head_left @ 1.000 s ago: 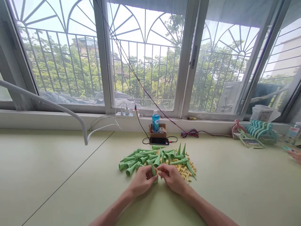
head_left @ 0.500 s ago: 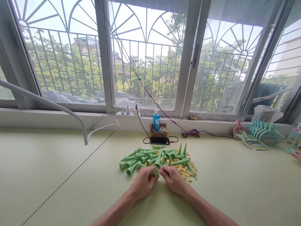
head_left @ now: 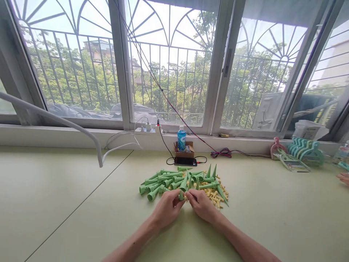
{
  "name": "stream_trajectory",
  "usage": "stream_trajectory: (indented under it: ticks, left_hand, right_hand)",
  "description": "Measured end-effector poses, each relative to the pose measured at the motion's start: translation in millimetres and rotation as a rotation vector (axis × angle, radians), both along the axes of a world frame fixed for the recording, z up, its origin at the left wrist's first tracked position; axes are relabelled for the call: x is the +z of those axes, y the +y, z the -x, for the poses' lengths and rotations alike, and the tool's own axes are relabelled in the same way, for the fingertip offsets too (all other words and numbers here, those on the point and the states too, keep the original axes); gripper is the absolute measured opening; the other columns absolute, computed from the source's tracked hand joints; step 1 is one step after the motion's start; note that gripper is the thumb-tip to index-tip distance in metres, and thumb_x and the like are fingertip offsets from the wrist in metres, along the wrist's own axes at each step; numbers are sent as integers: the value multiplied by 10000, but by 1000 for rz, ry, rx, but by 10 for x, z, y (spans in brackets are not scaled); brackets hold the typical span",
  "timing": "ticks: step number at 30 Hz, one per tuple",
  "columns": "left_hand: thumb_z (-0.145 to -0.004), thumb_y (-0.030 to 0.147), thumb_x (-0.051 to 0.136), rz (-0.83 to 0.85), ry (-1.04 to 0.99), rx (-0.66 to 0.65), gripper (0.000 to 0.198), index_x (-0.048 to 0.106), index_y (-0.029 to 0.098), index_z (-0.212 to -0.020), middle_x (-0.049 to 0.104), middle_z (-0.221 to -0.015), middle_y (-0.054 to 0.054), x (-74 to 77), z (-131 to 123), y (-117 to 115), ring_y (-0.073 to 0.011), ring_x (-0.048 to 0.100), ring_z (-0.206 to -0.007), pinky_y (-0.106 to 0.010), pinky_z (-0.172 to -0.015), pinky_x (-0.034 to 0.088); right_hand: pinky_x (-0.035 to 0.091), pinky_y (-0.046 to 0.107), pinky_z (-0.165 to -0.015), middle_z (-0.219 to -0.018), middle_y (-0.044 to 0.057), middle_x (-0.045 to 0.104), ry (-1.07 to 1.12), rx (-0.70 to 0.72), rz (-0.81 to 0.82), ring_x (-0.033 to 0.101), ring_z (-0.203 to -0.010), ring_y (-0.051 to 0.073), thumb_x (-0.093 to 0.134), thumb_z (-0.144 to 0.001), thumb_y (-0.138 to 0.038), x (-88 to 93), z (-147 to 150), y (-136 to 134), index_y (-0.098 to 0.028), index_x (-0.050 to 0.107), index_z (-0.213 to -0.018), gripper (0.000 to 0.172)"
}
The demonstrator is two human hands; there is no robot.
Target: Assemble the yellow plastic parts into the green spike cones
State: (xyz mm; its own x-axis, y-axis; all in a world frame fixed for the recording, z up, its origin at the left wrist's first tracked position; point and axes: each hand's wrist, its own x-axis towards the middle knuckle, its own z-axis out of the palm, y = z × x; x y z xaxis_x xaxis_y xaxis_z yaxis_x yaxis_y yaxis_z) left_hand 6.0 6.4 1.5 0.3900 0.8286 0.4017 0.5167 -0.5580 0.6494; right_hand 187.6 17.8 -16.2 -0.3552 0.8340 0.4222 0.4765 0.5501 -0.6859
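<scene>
My left hand point(head_left: 166, 210) pinches a green plastic cone point(head_left: 181, 195) just above the pale green table point(head_left: 68, 203). My right hand point(head_left: 202, 206) meets it from the right, fingers closed on a small yellow piece point(head_left: 186, 198) at the cone's open end. Right behind my hands lies a heap of several green cones point(head_left: 169, 180), some lying, a few upright. Many small yellow pieces point(head_left: 216, 196) are scattered at the heap's right side.
A blue bottle point(head_left: 181, 138) stands in a small cardboard box point(head_left: 184, 150) by the window sill, with a black phone point(head_left: 185, 161) in front. Red and black cables point(head_left: 221, 153) run along the sill. Teal plastic items point(head_left: 305, 151) sit far right, near another person's hand point(head_left: 344, 177).
The cone in my left hand has tipped from more upright to lower, its open end now toward my right fingers. Both hands stayed in place, pressed closer together.
</scene>
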Motion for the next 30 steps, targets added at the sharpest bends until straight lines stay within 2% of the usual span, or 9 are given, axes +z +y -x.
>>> stream_trajectory:
  ticks: [2,6,9,12,15,18,26,30]
  left_hand:
    - [-851,303,554,42,-33,21,203,575,164,-704,432,-567,40,7,0,10,-107,341,-544,-232,-538,281]
    - [-825,369,600,131,-106,61,253,597,151,-695,421,-561,39,-22,16,75,-108,365,-548,-230,-517,268]
    - [-789,406,651,213,-195,49,279,607,142,-710,476,-596,29,-36,33,126,-106,410,-565,-222,-520,305]
    - [-767,436,673,364,-274,35,304,598,143,-740,520,-604,30,-6,41,134,-91,435,-520,-209,-477,321]
    - [-757,470,673,534,-305,39,330,584,155,-799,468,-518,73,38,46,107,-66,369,-401,-195,-381,269]
    - [-750,502,674,621,-302,38,358,560,166,-801,422,-432,97,58,50,87,-60,332,-339,-186,-329,229]
    - [-734,525,672,634,-260,41,380,506,185,-768,428,-473,95,35,50,96,-65,358,-346,-189,-322,251]
    - [-763,466,645,498,-220,-23,320,543,163,-765,474,-606,51,11,43,87,-78,411,-471,-198,-412,307]
  right_hand:
    - [307,238,-556,-591,-21,500,34,31,22,415,-555,113,408,-999,-365,44,-3,-22,-169,537,-690,387]
    - [361,233,-567,-688,2,596,86,53,30,492,-604,130,503,-960,-357,82,-10,-46,-166,615,-950,222]
    - [400,232,-576,-790,24,631,101,68,41,538,-642,137,541,-940,-353,68,-9,-42,-175,606,-1054,222]
    - [421,231,-571,-851,34,643,117,88,59,556,-636,130,540,-942,-352,54,-5,-35,-182,597,-1093,234]
    - [426,231,-564,-849,36,648,119,89,63,550,-608,122,530,-946,-340,56,-3,-36,-179,606,-1072,218]
    - [427,232,-564,-798,32,644,109,79,67,545,-599,126,518,-947,-314,70,-1,-44,-171,616,-1030,192]
    - [372,231,-587,-688,-10,576,94,90,46,495,-617,129,517,-931,-255,95,-5,-67,-171,617,-933,131]
    - [329,227,-571,-642,-28,521,73,91,44,432,-590,117,510,-935,-253,80,-8,-61,-169,610,-853,154]
